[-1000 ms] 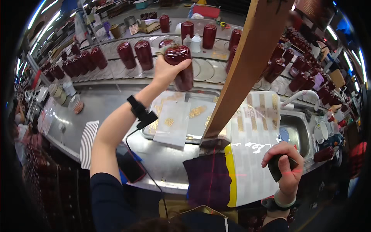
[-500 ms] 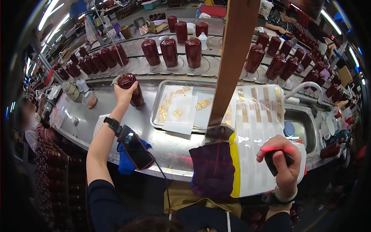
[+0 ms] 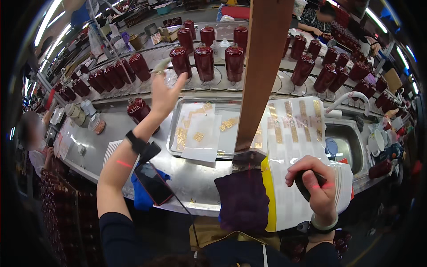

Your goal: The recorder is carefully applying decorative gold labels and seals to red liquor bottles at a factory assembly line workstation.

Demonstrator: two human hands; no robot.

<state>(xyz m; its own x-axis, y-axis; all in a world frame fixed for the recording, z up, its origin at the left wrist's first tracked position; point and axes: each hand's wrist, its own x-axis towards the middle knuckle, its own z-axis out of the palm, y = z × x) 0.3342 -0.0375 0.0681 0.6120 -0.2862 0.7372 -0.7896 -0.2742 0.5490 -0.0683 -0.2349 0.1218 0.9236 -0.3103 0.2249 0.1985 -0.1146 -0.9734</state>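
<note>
My left hand (image 3: 167, 93) reaches over the bench to the conveyor, fingers and thumb spread, at a dark red glass bottle (image 3: 180, 60). Whether it touches that bottle I cannot tell. Another dark red bottle (image 3: 138, 109) stands on the metal bench, partly behind my left forearm. My right hand (image 3: 321, 189) is curled around a smooth, dark, rounded object (image 3: 306, 183), whose kind I cannot make out. It is above a white sheet (image 3: 284, 178) with a yellow edge. Strips of gold decals (image 3: 290, 120) lie on the sheet's far part.
A metal tray (image 3: 172, 141) holds papers and gold pieces (image 3: 199, 136). A brown post (image 3: 262, 66) rises between tray and sheet. More bottles (image 3: 204, 62) line the conveyor. A sink (image 3: 356, 142) is at right, a dark cloth (image 3: 242, 200) at the front edge. Co-workers sit farther off.
My left hand has let go of the bottle on the bench and moved away and right to the conveyor bottles. My right hand keeps its hold on the dark object.
</note>
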